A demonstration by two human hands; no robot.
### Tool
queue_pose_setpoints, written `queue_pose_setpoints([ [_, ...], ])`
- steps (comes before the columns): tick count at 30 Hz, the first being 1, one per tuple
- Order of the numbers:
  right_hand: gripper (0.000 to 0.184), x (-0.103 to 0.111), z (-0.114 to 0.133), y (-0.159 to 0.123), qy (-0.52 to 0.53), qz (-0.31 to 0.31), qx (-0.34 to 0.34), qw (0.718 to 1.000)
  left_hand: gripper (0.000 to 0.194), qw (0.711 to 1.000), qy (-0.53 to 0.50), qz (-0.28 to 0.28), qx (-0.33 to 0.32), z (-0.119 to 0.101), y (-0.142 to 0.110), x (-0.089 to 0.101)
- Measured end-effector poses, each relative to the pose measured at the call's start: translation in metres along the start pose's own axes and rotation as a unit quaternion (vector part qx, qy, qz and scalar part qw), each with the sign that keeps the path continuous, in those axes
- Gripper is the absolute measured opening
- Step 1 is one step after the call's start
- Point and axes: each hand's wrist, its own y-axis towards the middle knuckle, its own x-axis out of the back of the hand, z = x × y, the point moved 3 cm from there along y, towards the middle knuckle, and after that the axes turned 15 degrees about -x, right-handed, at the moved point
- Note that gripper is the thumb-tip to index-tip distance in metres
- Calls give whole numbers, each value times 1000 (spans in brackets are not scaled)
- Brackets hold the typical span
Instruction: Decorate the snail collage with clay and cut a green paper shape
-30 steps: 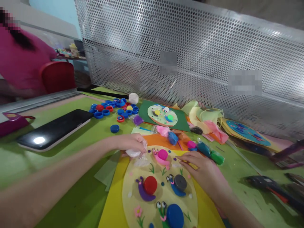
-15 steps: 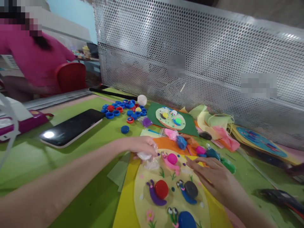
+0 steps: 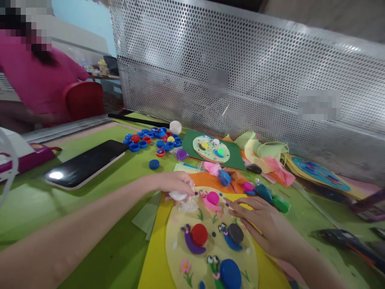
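In front of me lies a yellow sheet (image 3: 150, 261) with a cream oval (image 3: 210, 224) on it, decorated with clay snails whose shells are bottle caps: a red cap (image 3: 199, 235), a grey cap (image 3: 235, 233), a blue cap (image 3: 230, 273) and a pink one (image 3: 213, 198). My left hand (image 3: 177, 184) is closed on a clear plastic bag of white clay (image 3: 178, 196) at the oval's upper left edge. With fingers stretched out, my right hand (image 3: 263, 220) rests over the oval's upper right, its fingertips near a small dark dot. Nothing shows in that hand.
A phone (image 3: 87, 164) lies left, with several blue and red bottle caps (image 3: 141, 145) behind it. Bagged clay (image 3: 224, 177), a green card (image 3: 189, 141) with another oval, and paper scraps (image 3: 255, 150) lie behind. A glue gun (image 3: 345, 239) is right. A perforated metal panel (image 3: 180, 80) stands behind.
The view swung left, then slightly back. My right hand's fingers, pinched together a second ago, are now spread flatter over the oval. My left hand keeps hold of the bag.
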Motion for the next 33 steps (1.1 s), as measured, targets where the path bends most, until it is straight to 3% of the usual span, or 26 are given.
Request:
queue_pose_setpoints([
  [11,48,-7,-8,1,10,-3,-59,998,14,1000,11,0,13,4,2,2],
  [18,48,-2,-7,1,5,-17,-51,999,14,1000,13,0,15,3,0,2],
  [26,49,2,-15,-1,-10,-84,-40,996,13,1000,9,-1,18,0,1,0],
  [33,59,-8,-13,0,48,-14,-68,996,11,1000,7,-10,20,0,1,0],
])
